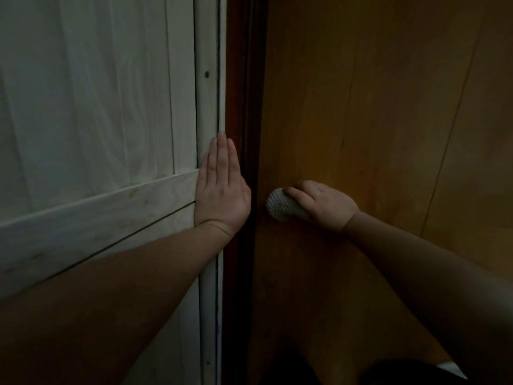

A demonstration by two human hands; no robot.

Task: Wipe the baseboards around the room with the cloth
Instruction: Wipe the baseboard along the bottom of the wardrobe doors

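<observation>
Corner w/ two surfaces meeting: panelled door on left, wood floor on right, a dark baseboard strip running between them. Left hand lies flat vs. the door's right edge, fingers straight, just beside the strip. Right hand sits on the floor near the strip, gripping a bunched cloth that pokes out to its left, between hand & strip. Both forearms enter from the bottom corners.
</observation>
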